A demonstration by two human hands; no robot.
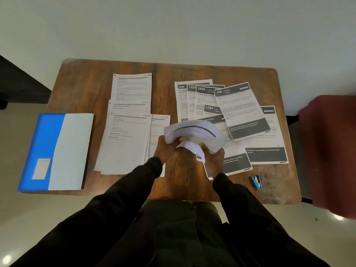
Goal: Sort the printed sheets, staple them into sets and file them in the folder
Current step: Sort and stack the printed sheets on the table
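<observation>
Both hands hold a bent stack of printed sheets above the middle of the wooden table. My left hand grips its left end, my right hand grips its right end from below. Plain text sheets lie overlapped left of centre. Sheets with dark header bands and numbers are fanned out on the right. A blue and white folder lies shut at the table's left edge. A small blue stapler sits near the front right.
A dark red chair or cushion stands against the table's right side. The folder overhangs the table's left edge. A dark piece of furniture is at the far left.
</observation>
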